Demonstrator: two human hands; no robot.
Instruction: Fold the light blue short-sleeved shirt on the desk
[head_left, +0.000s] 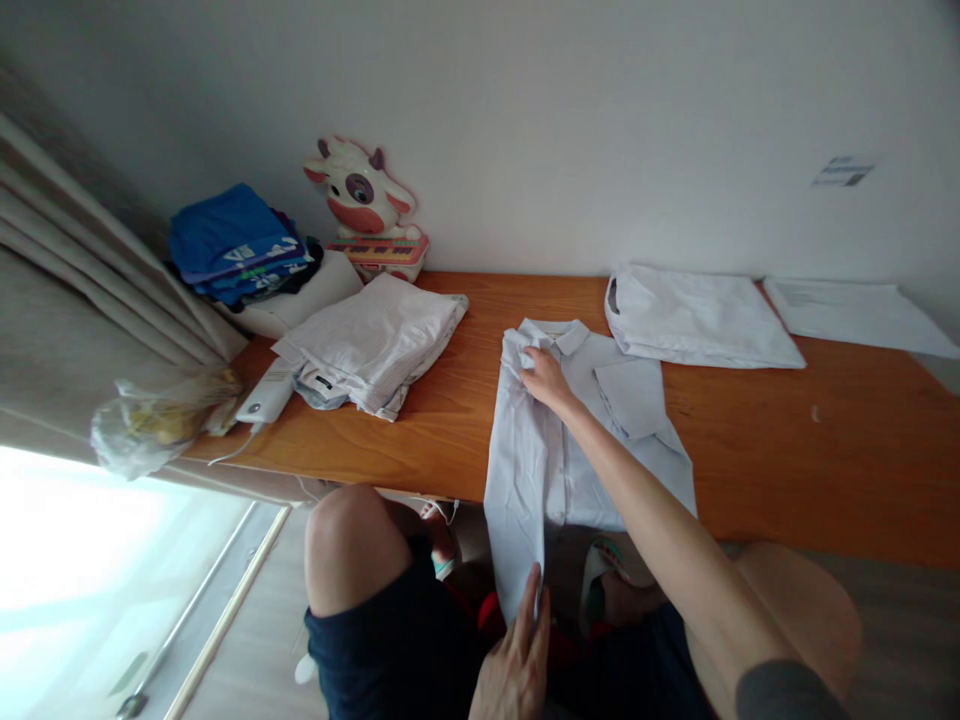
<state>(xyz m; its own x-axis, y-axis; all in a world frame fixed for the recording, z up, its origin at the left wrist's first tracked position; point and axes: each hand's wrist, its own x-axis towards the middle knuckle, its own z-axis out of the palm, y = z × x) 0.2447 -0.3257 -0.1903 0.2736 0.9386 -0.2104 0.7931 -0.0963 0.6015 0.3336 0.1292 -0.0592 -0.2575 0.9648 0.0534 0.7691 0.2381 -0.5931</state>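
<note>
the shirt (516, 455) is matt cloth, the tabletop (780, 440) smooth wood.

A wooden table (757, 450) carries a shirt (517, 450), a clothes pile (375, 335) and a folded garment (705, 318).

The worktop (750, 450) is orange-brown, the shirt (517, 470) over its front edge plain white. The toy cow (352, 207) by the back edge is mostly white and pink.

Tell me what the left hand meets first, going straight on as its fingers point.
The left hand would first meet the white shirt, whose sleeve it touches; exact depth is unclear.
</note>
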